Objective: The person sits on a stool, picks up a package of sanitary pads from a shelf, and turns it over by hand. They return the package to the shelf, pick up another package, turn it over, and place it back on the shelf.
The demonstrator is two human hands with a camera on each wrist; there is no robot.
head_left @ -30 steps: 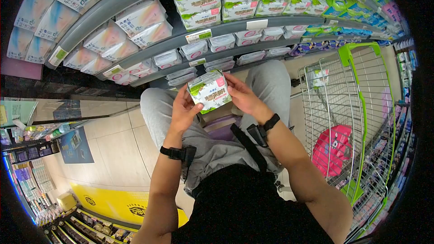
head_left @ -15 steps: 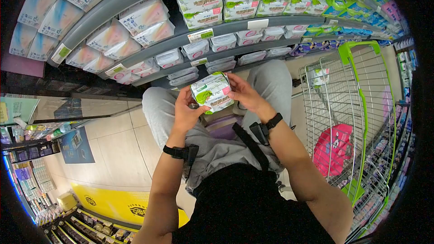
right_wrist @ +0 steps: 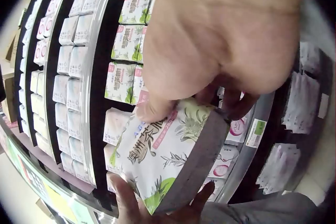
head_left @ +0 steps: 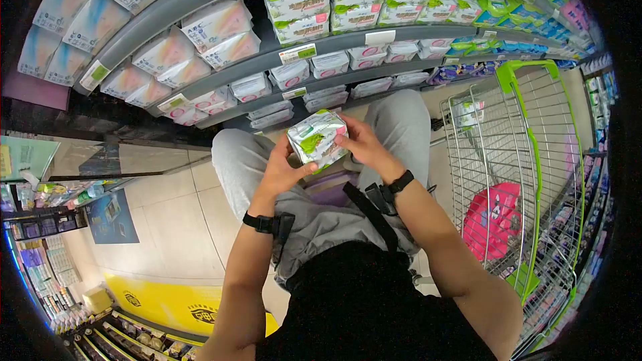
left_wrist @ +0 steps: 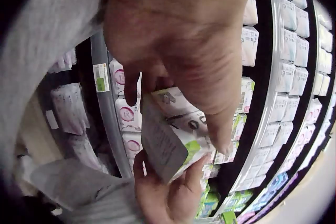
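Note:
Above my lap in the head view, both hands hold a white pack of sanitary pads (head_left: 315,139) with green leaf prints and a pink corner. My left hand (head_left: 283,168) grips its left and lower side, thumb along the near edge. On the opposite side, my right hand (head_left: 366,146) has its thumb over the pink corner and its fingers round the back. The pack is tilted. In the right wrist view its printed front (right_wrist: 157,142) and a grey shaded side show; the left wrist view shows another side (left_wrist: 165,142) with small print.
Ahead, curved shelves (head_left: 334,40) carry rows of similar packs (head_left: 297,0). A wire shopping cart (head_left: 461,180) with green trim stands at right, holding a pink bag (head_left: 491,220) and a white-green pack (head_left: 470,113). My bent knees (head_left: 401,120) flank the hands.
The pack has turned and tilted between my hands: its lettered front faced up before, and now more of a leafy adjoining side shows. Both hands keep hold; the cart stays put.

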